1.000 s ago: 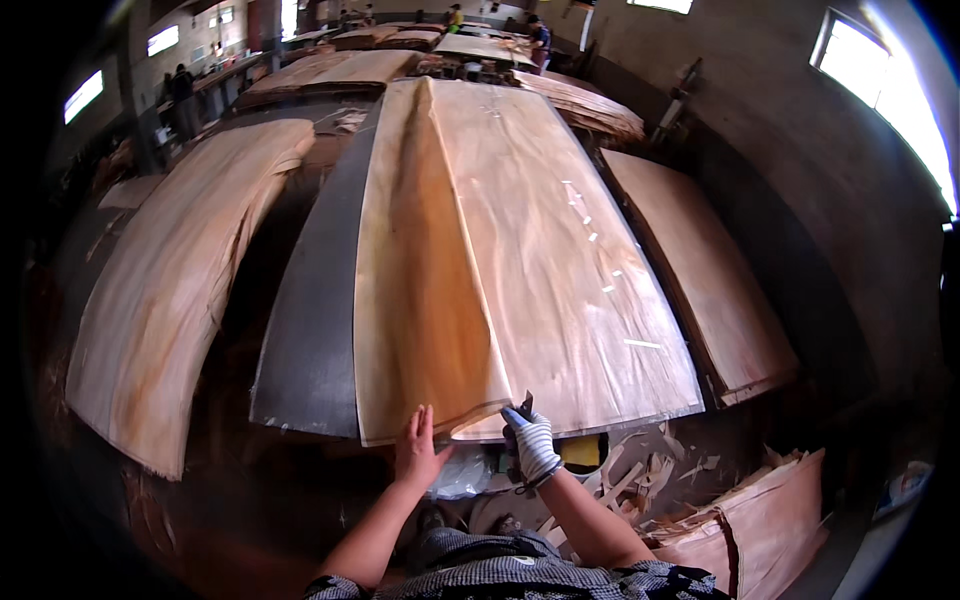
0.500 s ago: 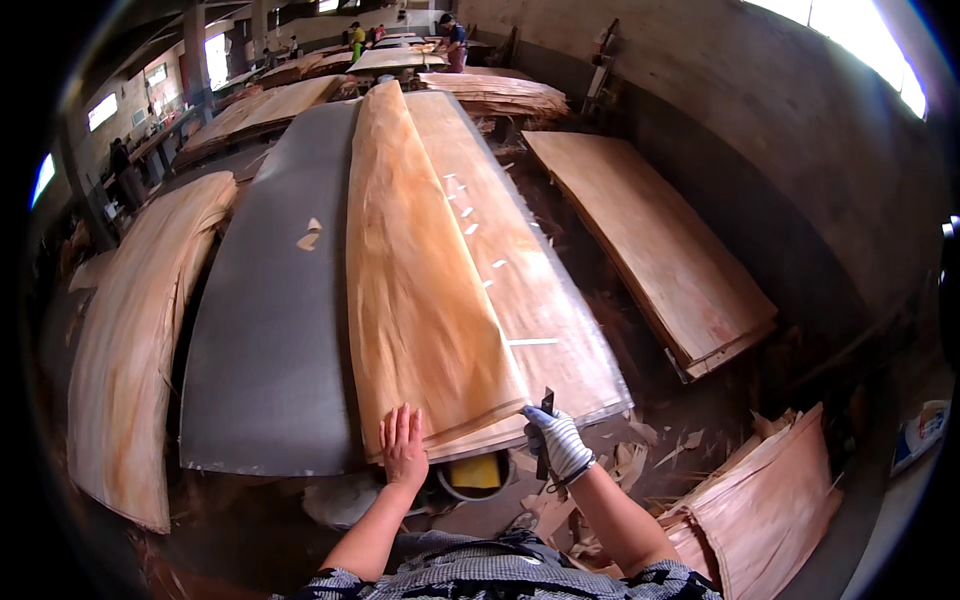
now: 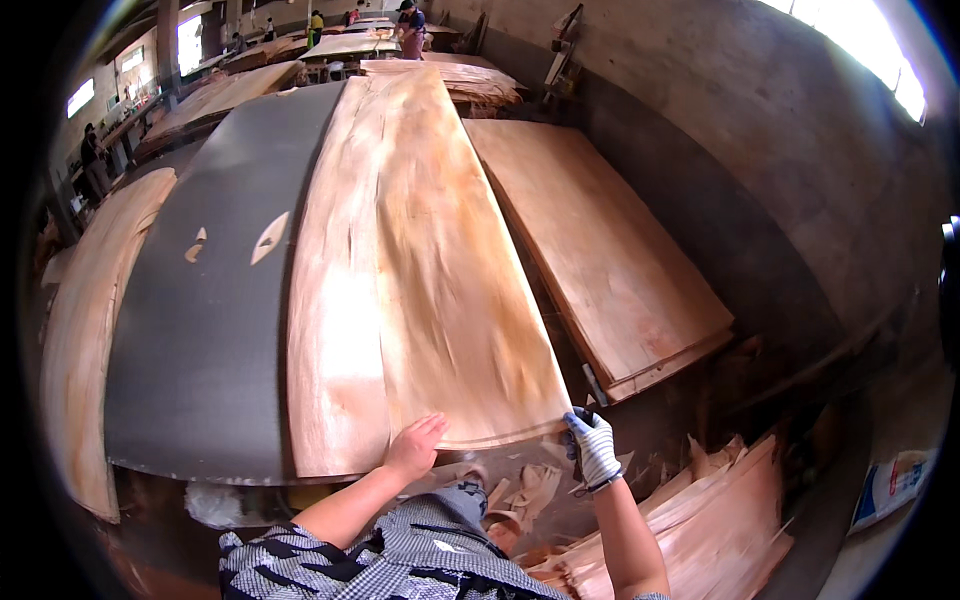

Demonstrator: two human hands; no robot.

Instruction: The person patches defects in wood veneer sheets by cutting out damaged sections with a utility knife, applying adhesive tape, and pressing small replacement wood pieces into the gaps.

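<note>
A long tan wood veneer sheet (image 3: 465,270) lies lengthwise, wavy on top, over the right part of a dark grey tabletop (image 3: 205,340). Beside its left edge runs a paler strip of veneer (image 3: 335,340). My bare left hand (image 3: 416,448) rests on the near edge of the veneer with fingers stretched out. At the near right corner, my right hand (image 3: 596,450), in a white and blue striped glove, is closed on the tan sheet's edge. Something dark shows by its fingers; whether the knife is still there I cannot make out.
Small veneer scraps (image 3: 268,238) lie on the grey surface. Veneer stacks stand on the left (image 3: 95,340) and right (image 3: 610,260). Torn veneer sheets (image 3: 690,530) are piled low at the near right, with a white and blue bag (image 3: 893,488) beyond. Other people (image 3: 411,30) work at far tables.
My right hand has moved right with the sheet's corner, and the sheet now covers the taped white strips. The paler strip has come into view, and a leaf-shaped scrap shows on the grey surface.
</note>
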